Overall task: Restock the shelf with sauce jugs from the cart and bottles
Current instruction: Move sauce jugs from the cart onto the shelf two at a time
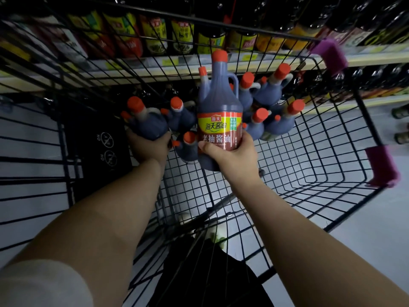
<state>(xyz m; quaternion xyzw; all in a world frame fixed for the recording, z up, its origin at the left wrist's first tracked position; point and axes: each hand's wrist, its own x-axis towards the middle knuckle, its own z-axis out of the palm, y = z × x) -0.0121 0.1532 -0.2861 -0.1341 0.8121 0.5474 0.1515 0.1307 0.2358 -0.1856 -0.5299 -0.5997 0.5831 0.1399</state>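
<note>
The sauce jug (218, 107) is being held upright above the wire cart (309, 173). Its long axis is running from the base at the near end to the orange cap, which is pointing up and far toward the shelf (132, 66), and its handle loop is sitting on its right shoulder. It is showing dark liquid through bluish plastic, with a red and yellow label facing the camera. The right hand (232, 156) is gripping it low, thumb lying across the label and fingers curling round the right side. To the left, the left hand (148, 147) is curling round the lower body of a second jug (146, 122), which is leaning left. More jugs (272, 89) are clustering at the cart's far end, caps splaying outward. Beyond them, labelled bottles (155, 36) are lining the shelf.
</note>
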